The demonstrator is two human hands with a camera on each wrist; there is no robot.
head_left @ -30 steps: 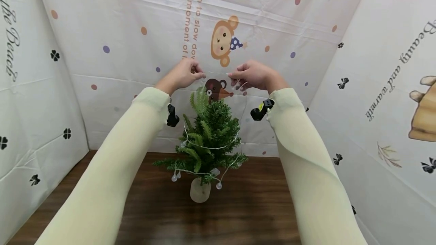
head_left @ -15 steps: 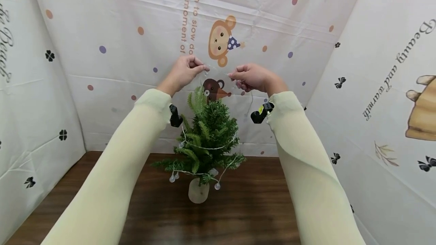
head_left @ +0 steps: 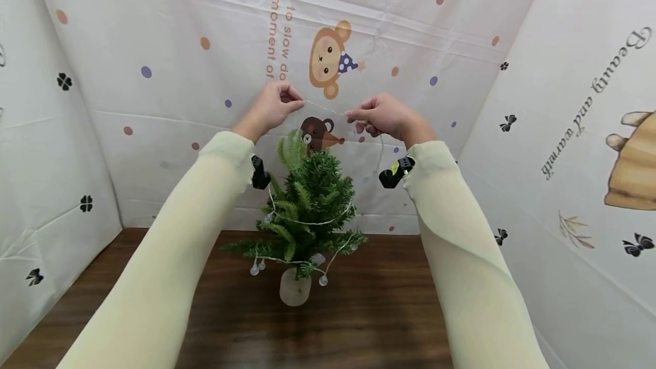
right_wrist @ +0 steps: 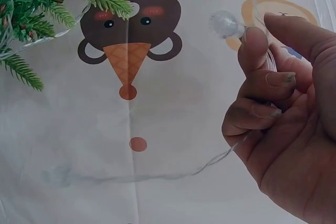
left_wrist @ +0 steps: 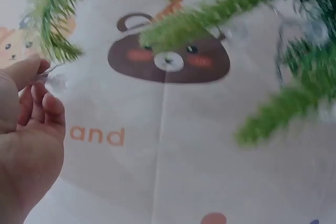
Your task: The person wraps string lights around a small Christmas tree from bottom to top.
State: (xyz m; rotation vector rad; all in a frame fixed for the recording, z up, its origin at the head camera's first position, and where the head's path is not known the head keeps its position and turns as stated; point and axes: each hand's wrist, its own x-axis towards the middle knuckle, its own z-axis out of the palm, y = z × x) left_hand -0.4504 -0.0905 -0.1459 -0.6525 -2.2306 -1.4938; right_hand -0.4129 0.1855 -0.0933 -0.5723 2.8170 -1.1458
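Note:
A string of lights (head_left: 324, 109) with clear bulbs stretches between my two hands, above a small green Christmas tree (head_left: 312, 198). My left hand (head_left: 274, 105) pinches the wire between thumb and forefinger; a clear bulb (left_wrist: 56, 83) hangs by those fingertips in the left wrist view. The right hand (head_left: 386, 115) pinches the wire on the other side, its remaining fingers curled over more of it. A round bulb (right_wrist: 226, 24) sits at the right fingertips, and a loose tail of wire (right_wrist: 157, 178) trails out below that hand. Lower loops of the string wrap the tree's branches.
The tree stands on a pale round base (head_left: 295, 288) on a dark wooden table (head_left: 318, 335). Printed white cloth (head_left: 169, 95) hangs behind it and at both sides. Several bulbs (head_left: 323, 281) dangle from the lowest branches.
The left hand first moved slightly right, then back left, and the wire between the hands now slopes down to the right. Loose wire has come to hang below the right hand.

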